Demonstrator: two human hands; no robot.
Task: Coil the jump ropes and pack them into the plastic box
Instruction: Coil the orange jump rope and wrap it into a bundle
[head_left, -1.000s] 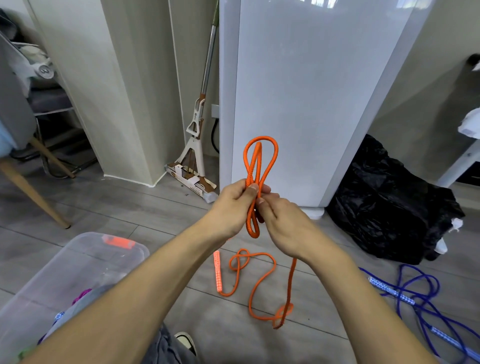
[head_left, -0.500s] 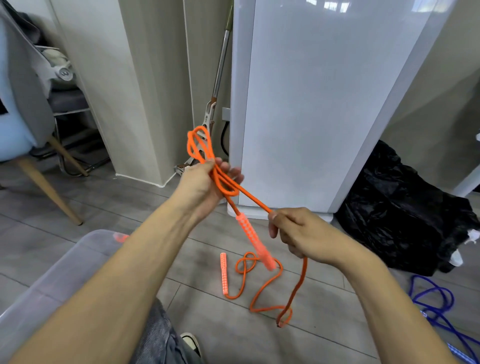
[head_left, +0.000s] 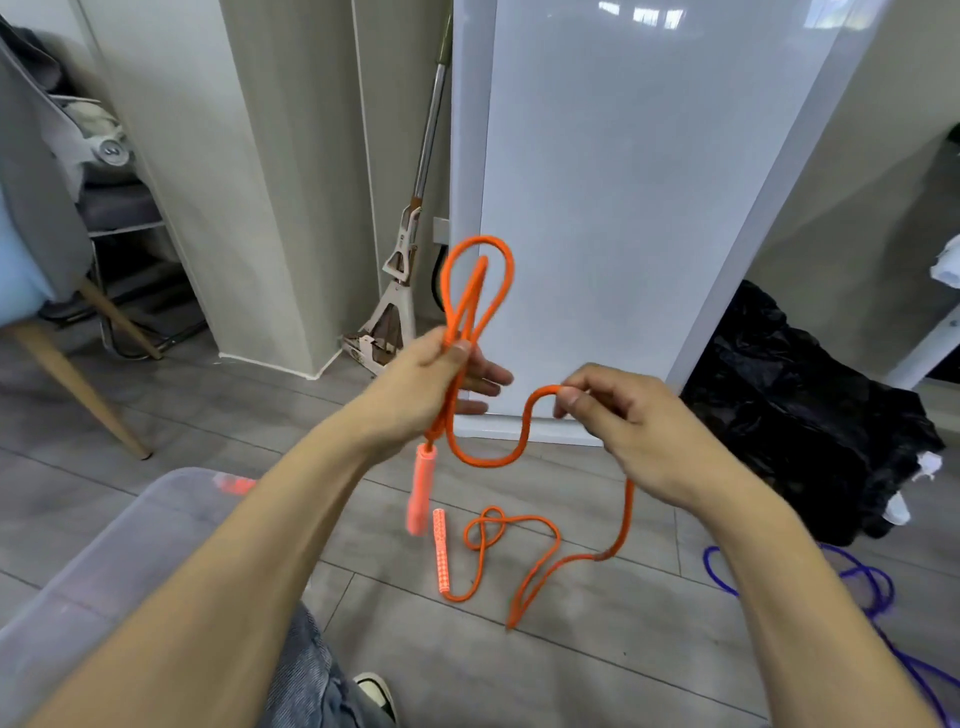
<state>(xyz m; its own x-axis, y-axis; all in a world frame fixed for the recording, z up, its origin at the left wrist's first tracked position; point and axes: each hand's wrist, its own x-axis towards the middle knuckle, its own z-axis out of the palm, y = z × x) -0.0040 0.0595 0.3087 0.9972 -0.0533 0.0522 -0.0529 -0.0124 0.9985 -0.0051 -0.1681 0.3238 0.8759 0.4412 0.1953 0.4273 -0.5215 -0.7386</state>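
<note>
An orange jump rope (head_left: 480, 291) stands in loops above my left hand (head_left: 431, 379), which grips the gathered strands at chest height. One orange handle (head_left: 422, 488) dangles blurred below that hand. My right hand (head_left: 618, 415) pinches a bend of the same rope a little to the right. From there the rope drops to the floor, where its other handle (head_left: 441, 553) lies among loose curls. A clear plastic box (head_left: 130, 545) sits at the lower left, partly behind my left arm. A purple jump rope (head_left: 862, 587) lies on the floor at the right.
A white appliance (head_left: 623, 182) stands straight ahead, a mop (head_left: 400, 270) leaning beside it. A black bag (head_left: 800, 410) slumps on the right. A chair with wooden legs (head_left: 62, 358) is on the left. My shoe (head_left: 376, 693) shows at the bottom.
My left hand has moved right and turned the loops upright. The handle it carries has swung down below it. My right hand has lifted and now pinches a fresh bend of rope.
</note>
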